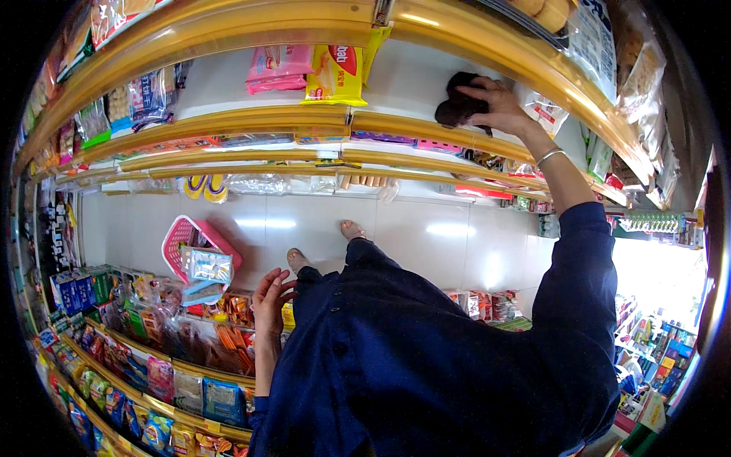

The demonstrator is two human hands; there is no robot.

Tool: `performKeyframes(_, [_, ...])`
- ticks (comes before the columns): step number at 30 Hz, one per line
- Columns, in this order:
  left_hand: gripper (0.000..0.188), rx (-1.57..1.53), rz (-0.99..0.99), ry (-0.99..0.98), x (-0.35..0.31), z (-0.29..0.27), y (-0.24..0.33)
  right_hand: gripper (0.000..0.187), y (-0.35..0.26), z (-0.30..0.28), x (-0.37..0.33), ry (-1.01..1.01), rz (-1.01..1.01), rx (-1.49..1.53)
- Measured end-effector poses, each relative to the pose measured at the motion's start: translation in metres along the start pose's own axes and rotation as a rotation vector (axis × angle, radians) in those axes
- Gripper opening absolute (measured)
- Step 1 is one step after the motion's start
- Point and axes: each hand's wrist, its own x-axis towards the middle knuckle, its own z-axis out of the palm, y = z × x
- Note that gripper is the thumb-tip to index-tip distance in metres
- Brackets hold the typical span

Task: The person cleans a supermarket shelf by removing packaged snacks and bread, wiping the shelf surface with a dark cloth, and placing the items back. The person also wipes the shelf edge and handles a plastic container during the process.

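The right hand [499,108] grasps in its fingers [478,84] what appears to be a dark cloth [454,114] at a white shelf [411,76], while the left hand [268,302] hangs unclenched.

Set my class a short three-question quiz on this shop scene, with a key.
1. Multiple choice: what is the right hand touching on the shelf? (a) a yellow packet (b) a dark cloth (c) a pink basket
2. True or false: the pink basket stands on the top shelf.
3. Fill in: just right of the pink packets are ____ packets.

Key: 1. b; 2. false, the basket is on the floor; 3. yellow.
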Motion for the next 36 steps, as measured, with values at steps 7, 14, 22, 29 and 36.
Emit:
performKeyframes(7, [0.035,0.009,-0.011,0.023,0.019,0.013,0.001,0.054,-0.087,0.011,0.051,0.081,-0.153,-0.179])
performKeyframes(14, [0.036,0.014,0.037,0.03,0.028,0.028,0.001,0.048,-0.059,0.011,0.125,0.348,-0.144,0.09])
performKeyframes(22, [0.037,-0.056,0.002,0.271,-0.001,0.009,-0.046,0.046,0.035,0.013,0.184,0.475,0.017,-0.083])
performKeyframes(29, [0.037,-0.067,-0.066,0.263,-0.003,-0.002,-0.083,0.044,0.093,0.03,0.156,0.416,0.252,-0.394])
performKeyframes(36, [0.037,-0.149,-0.048,0.2,0.005,-0.016,-0.066,0.041,0.02,0.035,0.087,0.264,0.48,-0.497])
